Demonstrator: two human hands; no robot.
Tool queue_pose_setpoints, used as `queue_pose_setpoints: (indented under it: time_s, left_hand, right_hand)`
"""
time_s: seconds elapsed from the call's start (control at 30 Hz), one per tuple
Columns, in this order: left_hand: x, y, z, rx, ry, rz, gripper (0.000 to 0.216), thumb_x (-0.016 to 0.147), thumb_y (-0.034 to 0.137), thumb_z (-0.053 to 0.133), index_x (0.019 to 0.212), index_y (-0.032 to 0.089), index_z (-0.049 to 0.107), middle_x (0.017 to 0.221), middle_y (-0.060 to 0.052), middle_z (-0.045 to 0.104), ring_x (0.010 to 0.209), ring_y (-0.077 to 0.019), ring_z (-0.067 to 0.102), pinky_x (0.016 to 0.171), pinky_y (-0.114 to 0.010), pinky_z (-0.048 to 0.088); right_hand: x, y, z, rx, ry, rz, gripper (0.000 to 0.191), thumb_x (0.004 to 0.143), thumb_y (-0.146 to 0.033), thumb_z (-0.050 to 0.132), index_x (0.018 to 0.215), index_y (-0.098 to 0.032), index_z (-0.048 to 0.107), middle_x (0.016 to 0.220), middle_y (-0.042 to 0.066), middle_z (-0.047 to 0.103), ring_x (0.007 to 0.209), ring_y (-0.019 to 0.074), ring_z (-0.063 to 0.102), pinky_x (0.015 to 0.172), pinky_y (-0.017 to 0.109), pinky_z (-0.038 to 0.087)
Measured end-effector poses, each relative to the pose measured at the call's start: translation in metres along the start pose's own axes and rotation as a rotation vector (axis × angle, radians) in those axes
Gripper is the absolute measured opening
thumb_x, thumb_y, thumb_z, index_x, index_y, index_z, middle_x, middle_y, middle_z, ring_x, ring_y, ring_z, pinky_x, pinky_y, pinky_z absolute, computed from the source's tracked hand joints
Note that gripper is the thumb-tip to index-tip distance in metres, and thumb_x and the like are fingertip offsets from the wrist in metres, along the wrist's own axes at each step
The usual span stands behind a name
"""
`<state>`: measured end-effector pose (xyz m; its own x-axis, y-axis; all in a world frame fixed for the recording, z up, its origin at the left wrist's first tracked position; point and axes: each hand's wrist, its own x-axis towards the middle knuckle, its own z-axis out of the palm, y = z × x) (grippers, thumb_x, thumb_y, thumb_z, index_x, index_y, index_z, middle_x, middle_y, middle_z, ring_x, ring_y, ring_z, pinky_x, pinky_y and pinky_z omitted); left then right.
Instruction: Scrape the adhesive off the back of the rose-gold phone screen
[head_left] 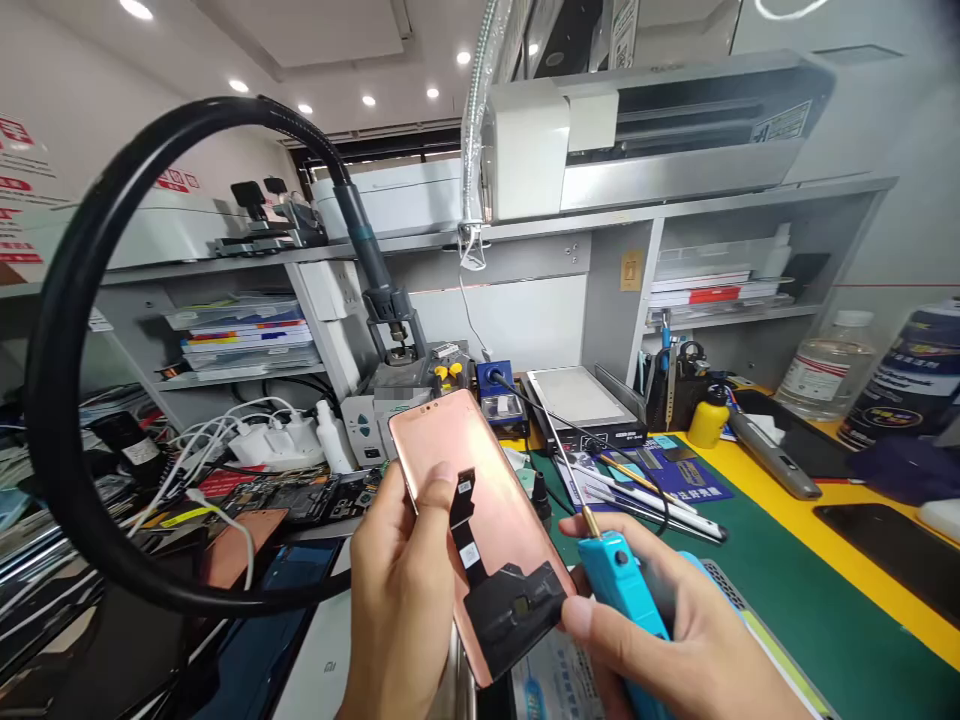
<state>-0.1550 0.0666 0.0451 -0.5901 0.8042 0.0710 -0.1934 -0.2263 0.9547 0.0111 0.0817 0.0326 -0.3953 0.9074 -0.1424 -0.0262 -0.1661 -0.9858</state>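
Observation:
My left hand (409, 570) is closed round the left edge of a phone screen panel (495, 500), its thumb pressed on the coppery back. A black flex cable (466, 530) with small white labels runs down that back to a wide black section at the lower end. In my right hand (675, 630) is a turquoise handheld tool (626, 580) with a brass collar and a long thin metal shaft, pointing up and away beside the panel. My right thumb tip is at the panel's lower right edge; whether it presses there I cannot tell.
A thick black flexible arm (64, 330) loops across the left. Phones and parts (277, 500) crowd the left bench. Behind the panel stand a blue soldering station (499, 390) and a flat heating plate (581, 400). Bottles (829, 365) stand at right beside a dark phone (892, 545).

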Motion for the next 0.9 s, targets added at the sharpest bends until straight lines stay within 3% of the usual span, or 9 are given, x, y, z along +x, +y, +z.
queue_pose_setpoints:
  time_s: [0.13,0.23,0.37,0.43,0.57,0.67,0.77,0.83,0.9]
  left_hand:
    - [-0.006,0.002,0.005,-0.106,0.011,-0.096,0.037,0.079,0.051,0.075,0.109,0.030,0.070,0.083,0.000,0.070,0.072,-0.0183,0.067,0.057,-0.023,0.051]
    - [-0.011,0.006,0.007,-0.314,-0.067,-0.146,0.032,0.085,0.052,0.066,0.097,0.023,0.074,0.081,-0.005,0.072,0.080,-0.0259,0.071,0.068,-0.033,0.058]
    - [-0.015,0.009,0.011,-0.529,-0.314,-0.380,0.067,0.089,0.071,0.044,0.104,0.016,0.079,0.080,-0.014,0.074,0.093,-0.0370,0.072,0.076,-0.046,0.060]
    - [-0.015,0.008,0.012,-0.563,-0.386,-0.500,0.073,0.087,0.073,0.043,0.105,0.013,0.079,0.082,-0.017,0.074,0.095,-0.0387,0.072,0.077,-0.049,0.060]
    - [-0.015,0.003,0.011,-0.542,-0.377,-0.572,0.052,0.086,0.059,0.058,0.102,0.014,0.079,0.088,-0.015,0.076,0.095,-0.0366,0.073,0.082,-0.047,0.059]
    - [-0.014,0.001,0.011,-0.579,-0.441,-0.583,0.039,0.085,0.046,0.062,0.105,0.016,0.079,0.096,-0.013,0.077,0.096,-0.0340,0.073,0.087,-0.046,0.058]
    - [-0.012,-0.003,0.011,-0.631,-0.504,-0.567,0.035,0.084,0.040,0.061,0.100,0.015,0.080,0.097,-0.013,0.077,0.098,-0.0328,0.073,0.090,-0.045,0.058]
    - [-0.010,-0.006,0.010,-0.648,-0.490,-0.571,0.031,0.083,0.035,0.060,0.094,0.013,0.080,0.095,-0.013,0.078,0.097,-0.0315,0.072,0.092,-0.045,0.058]
    - [-0.010,-0.009,0.009,-0.641,-0.451,-0.603,0.028,0.083,0.029,0.059,0.090,0.012,0.080,0.092,-0.012,0.078,0.095,-0.0292,0.072,0.093,-0.043,0.058]
  right_hand:
    - [0.001,0.001,-0.004,0.039,-0.080,-0.004,0.051,0.080,-0.047,0.078,0.118,-0.026,0.052,0.070,-0.008,0.061,0.041,0.0062,0.042,0.049,0.022,0.035]
    - [0.001,-0.001,-0.005,0.097,-0.118,0.005,0.051,0.081,-0.046,0.077,0.119,-0.025,0.050,0.068,-0.008,0.060,0.041,0.0070,0.040,0.046,0.022,0.033]
    - [0.000,-0.005,-0.005,0.122,-0.119,-0.020,0.052,0.080,-0.046,0.079,0.118,-0.024,0.050,0.068,-0.007,0.060,0.042,0.0066,0.040,0.045,0.022,0.032]
    - [0.000,-0.004,-0.005,0.146,-0.122,-0.018,0.054,0.078,-0.048,0.080,0.117,-0.024,0.053,0.062,-0.008,0.057,0.042,0.0069,0.038,0.045,0.021,0.031]
    - [0.002,0.000,-0.004,0.130,-0.107,-0.006,0.057,0.078,-0.052,0.080,0.120,-0.023,0.054,0.050,-0.010,0.050,0.039,0.0097,0.041,0.042,0.022,0.036]
    - [0.004,0.002,-0.007,0.047,-0.023,-0.033,0.061,0.077,-0.053,0.080,0.124,-0.025,0.054,0.047,-0.011,0.052,0.037,0.0120,0.046,0.040,0.023,0.042]
    - [0.006,0.001,-0.010,0.009,0.024,-0.109,0.055,0.077,-0.050,0.082,0.121,-0.025,0.062,0.077,-0.001,0.074,0.056,0.0173,0.065,0.048,0.024,0.053]
    - [0.007,0.000,-0.010,0.026,0.016,-0.157,0.049,0.076,-0.045,0.083,0.117,-0.025,0.066,0.106,0.004,0.077,0.082,0.0231,0.073,0.067,0.028,0.062]
    - [0.007,-0.001,-0.007,0.041,0.030,-0.176,0.048,0.074,-0.043,0.084,0.115,-0.026,0.066,0.109,0.003,0.077,0.094,0.0262,0.073,0.082,0.032,0.062]
